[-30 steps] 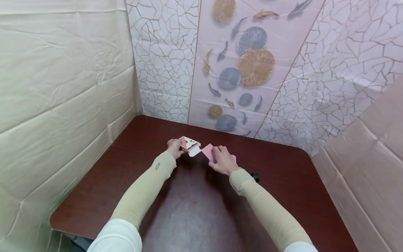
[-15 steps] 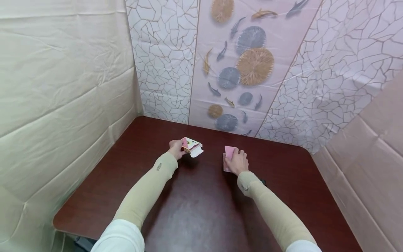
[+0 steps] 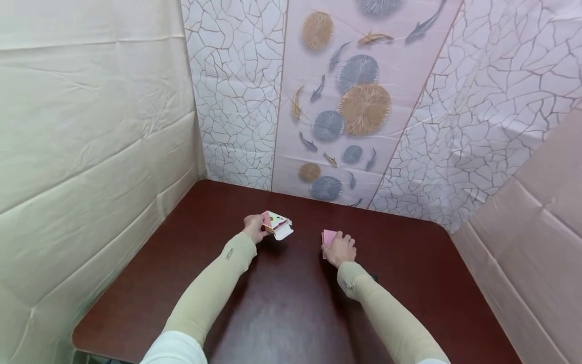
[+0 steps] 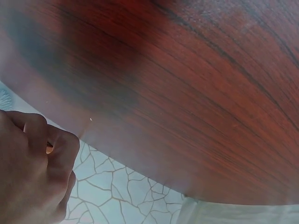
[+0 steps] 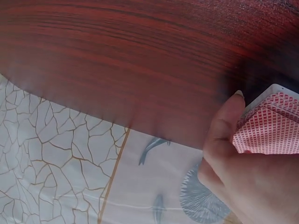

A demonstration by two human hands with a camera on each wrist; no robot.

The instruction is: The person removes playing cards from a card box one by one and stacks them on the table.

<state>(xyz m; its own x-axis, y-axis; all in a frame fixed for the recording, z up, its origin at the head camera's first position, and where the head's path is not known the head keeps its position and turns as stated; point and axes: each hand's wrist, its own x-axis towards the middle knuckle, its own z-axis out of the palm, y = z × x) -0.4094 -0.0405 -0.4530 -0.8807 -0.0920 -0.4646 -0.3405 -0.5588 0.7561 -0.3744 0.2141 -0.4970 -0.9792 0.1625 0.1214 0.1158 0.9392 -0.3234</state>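
Observation:
My left hand [image 3: 255, 228] grips the near-left end of a playing-card box [image 3: 276, 222] in the head view. The box has red pattern and a white printed face, and its white flap hangs open toward the right. Only the back of the curled left hand [image 4: 35, 172] shows in the left wrist view; the box is mostly hidden there. To the right, my right hand [image 3: 342, 249] holds a stack of playing cards [image 3: 328, 237] low over the table. Red-patterned backs face up on the cards [image 5: 268, 128] in the right wrist view, with the thumb along one edge and the layers slightly uneven.
A dark reddish-brown table [image 3: 282, 293] with rounded corners lies under both hands. Behind it hangs a patterned cloth [image 3: 336, 126] with fish and round leaf prints. Beige cloth [image 3: 100, 151] walls the left side, and another wall [image 3: 532, 242] stands at the right.
My right hand has moved right, away from the box, with the cards. The stack's spread cards now lie closer together. The left hand keeps the box in nearly the same place.

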